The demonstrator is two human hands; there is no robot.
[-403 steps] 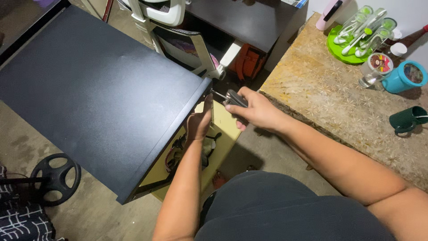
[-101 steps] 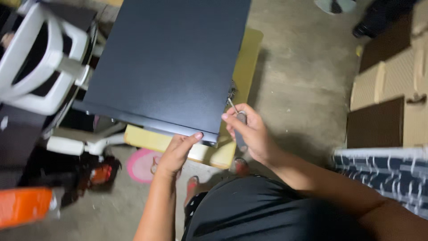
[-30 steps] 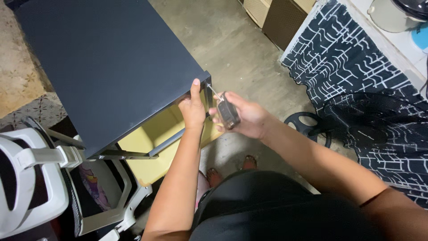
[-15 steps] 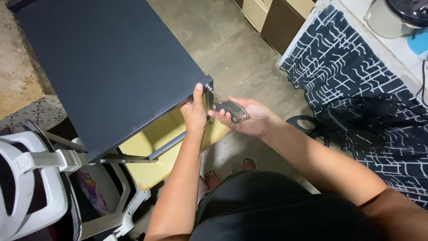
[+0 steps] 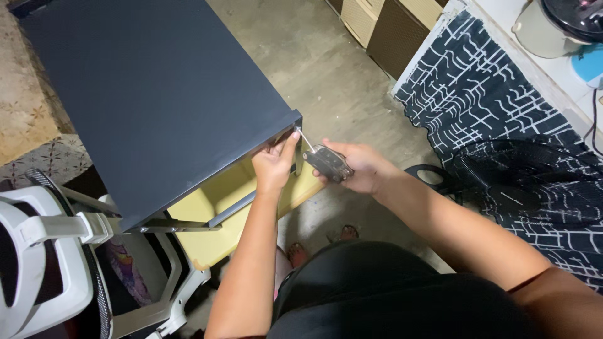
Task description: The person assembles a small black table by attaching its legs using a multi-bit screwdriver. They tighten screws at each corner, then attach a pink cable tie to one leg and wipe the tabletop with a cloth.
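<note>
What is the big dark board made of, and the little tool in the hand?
The dark board looks like matte laminated wood panel: flat, even, square-edged. The tool in the right hand seems metal with a dark grip; its thin tip glints.

Two hands [image 5: 276, 166], one multi-tool [image 5: 328, 162], one dark tabletop [image 5: 157, 100], one chair [image 5: 56, 251].

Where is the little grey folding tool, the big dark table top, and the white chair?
small grey folding tool [image 5: 331, 163], head view, on its handle body in the right hand.
big dark flat table top [image 5: 157, 94], head view, on its bare top surface.
white plastic chair [image 5: 38, 251], head view, on its curved back frame.
</note>
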